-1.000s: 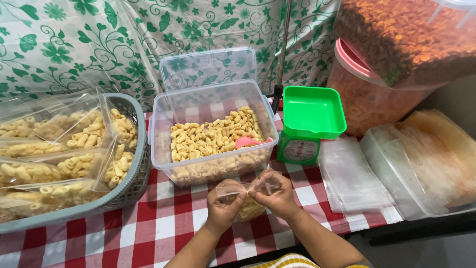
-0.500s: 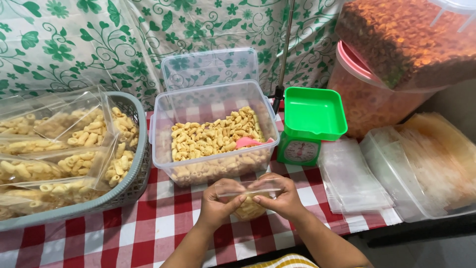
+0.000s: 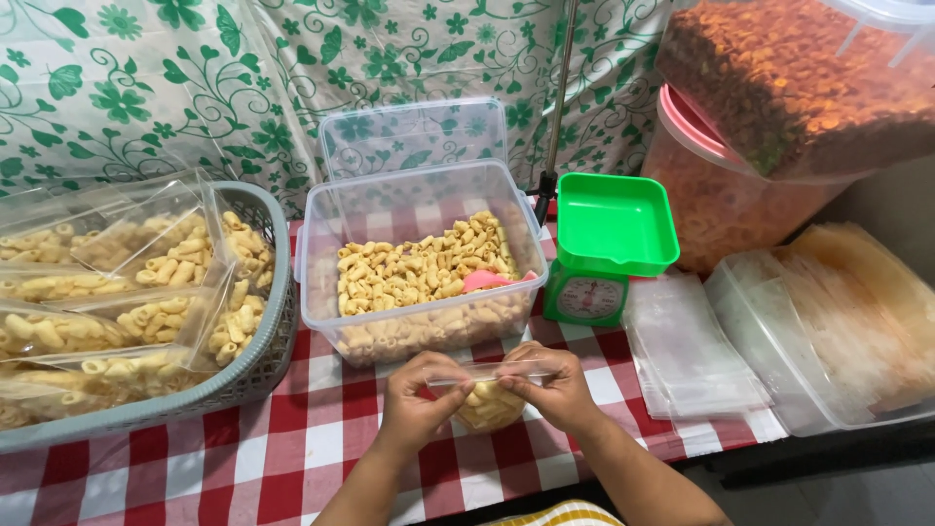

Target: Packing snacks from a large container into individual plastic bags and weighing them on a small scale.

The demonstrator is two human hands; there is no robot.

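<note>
My left hand (image 3: 414, 401) and my right hand (image 3: 551, 384) pinch the top edge of a small clear plastic bag (image 3: 487, 399) partly filled with pale yellow tube-shaped snacks. The bag rests on the red-and-white checked tablecloth (image 3: 312, 443) near the table's front edge. Just behind my hands stands a clear plastic tub (image 3: 419, 263) holding loose snacks of the same kind and a pink scoop (image 3: 484, 281). The tub's clear lid (image 3: 414, 136) leans upright behind it.
A grey basket (image 3: 248, 365) at left holds several filled snack bags. A green kitchen scale (image 3: 609, 244) stands right of the tub. A stack of flat clear bags (image 3: 687, 346) and a clear container (image 3: 828, 326) lie at right. Large tubs of orange snacks (image 3: 779, 88) tower at back right.
My hands have slid along the bag's top edge, coming slightly closer together, and the bag stays on the cloth in front of the tub.
</note>
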